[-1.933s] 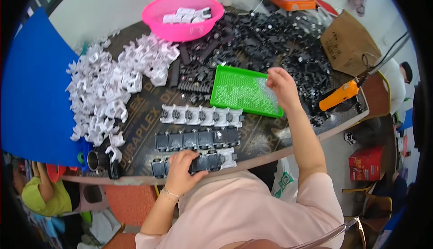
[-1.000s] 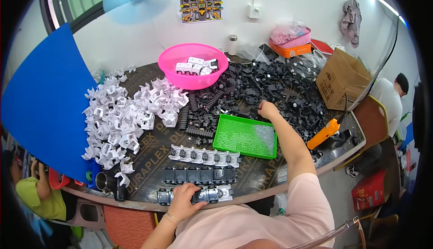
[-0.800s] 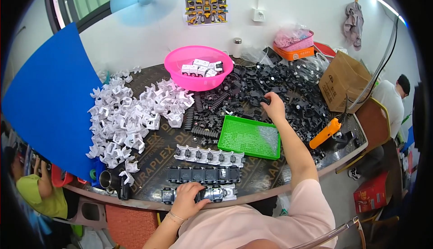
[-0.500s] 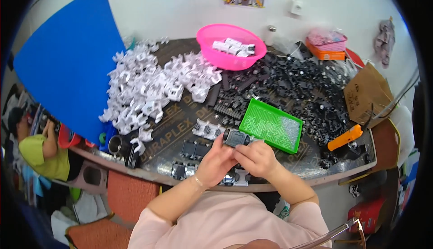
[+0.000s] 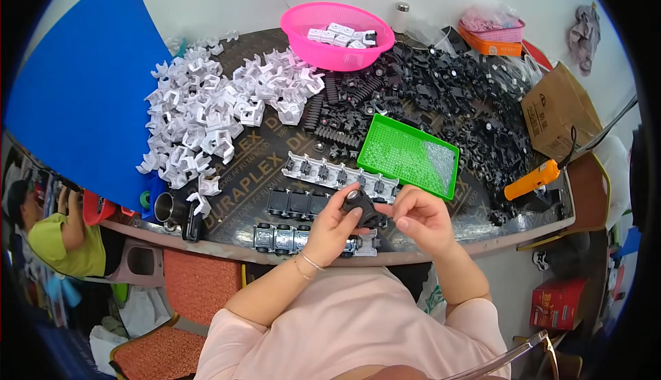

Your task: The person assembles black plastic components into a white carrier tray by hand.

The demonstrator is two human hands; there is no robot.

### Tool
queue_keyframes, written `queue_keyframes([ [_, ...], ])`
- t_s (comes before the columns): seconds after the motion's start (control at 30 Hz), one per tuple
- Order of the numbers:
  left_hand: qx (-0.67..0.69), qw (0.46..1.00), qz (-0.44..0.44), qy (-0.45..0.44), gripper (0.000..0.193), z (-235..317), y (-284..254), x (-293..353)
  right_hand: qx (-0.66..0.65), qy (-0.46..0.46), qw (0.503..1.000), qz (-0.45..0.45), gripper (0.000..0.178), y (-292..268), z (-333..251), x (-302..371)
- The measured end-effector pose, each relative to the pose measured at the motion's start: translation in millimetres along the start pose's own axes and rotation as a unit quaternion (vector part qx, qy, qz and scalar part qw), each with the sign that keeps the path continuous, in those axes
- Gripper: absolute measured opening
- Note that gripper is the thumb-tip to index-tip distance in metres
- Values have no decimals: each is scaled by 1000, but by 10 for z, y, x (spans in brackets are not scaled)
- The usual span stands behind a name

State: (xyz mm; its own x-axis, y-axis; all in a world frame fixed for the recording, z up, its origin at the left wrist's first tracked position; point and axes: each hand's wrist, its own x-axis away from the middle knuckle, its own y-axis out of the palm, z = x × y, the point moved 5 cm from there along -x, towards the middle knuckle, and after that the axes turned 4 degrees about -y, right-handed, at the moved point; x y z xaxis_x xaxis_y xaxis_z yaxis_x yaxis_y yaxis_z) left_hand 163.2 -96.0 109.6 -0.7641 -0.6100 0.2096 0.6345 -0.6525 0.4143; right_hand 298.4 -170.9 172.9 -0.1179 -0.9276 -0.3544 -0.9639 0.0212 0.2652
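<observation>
My left hand [image 5: 332, 230] grips a small black plastic toy-car chassis [image 5: 359, 208] with a round wheel on it, thumb across its face. Just to its right, my right hand [image 5: 423, 218] is raised with fingers loosely bent and thumb and forefinger apart. I see nothing held in it. Beyond the hands runs a row of white toy-car shells [image 5: 320, 171] lying with their insides up. A row of black chassis [image 5: 297, 203] lies nearer. Closest to me, a row of silvery pieces with black wheels [image 5: 282, 238] passes partly behind my left hand.
A green tray [image 5: 392, 163] of small metal bits lies beyond my right hand. White shells [image 5: 200, 104] heap at left, black parts [image 5: 441, 84] at right. A pink basin [image 5: 337, 56], orange power tool [image 5: 531, 180], cardboard box [image 5: 561, 113] and metal cup [image 5: 169, 208] stand around.
The head view has shifted, showing more of the near rows. The chassis is turned in my left hand, and my right hand has drawn back from it to the right, fingers parting.
</observation>
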Motion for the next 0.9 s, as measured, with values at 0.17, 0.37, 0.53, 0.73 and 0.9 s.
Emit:
queue_keyframes([
  [0.17,-19,1000,3,18,47,-48,16,0,35,22,999,-6,7,40,22,29],
  [0.37,-49,998,28,40,43,-79,-24,6,143,20,987,-63,7,71,25,7],
  [0.53,1,1000,9,-8,37,-83,-35,18,-110,93,989,-24,10,65,154,80],
  [0.73,134,985,-39,-102,36,-127,-44,9,291,-20,955,-59,28,-62,67,81],
  [0.9,123,984,-37,-121,37,-142,-48,11,504,-104,850,-113,42,160,-13,14],
])
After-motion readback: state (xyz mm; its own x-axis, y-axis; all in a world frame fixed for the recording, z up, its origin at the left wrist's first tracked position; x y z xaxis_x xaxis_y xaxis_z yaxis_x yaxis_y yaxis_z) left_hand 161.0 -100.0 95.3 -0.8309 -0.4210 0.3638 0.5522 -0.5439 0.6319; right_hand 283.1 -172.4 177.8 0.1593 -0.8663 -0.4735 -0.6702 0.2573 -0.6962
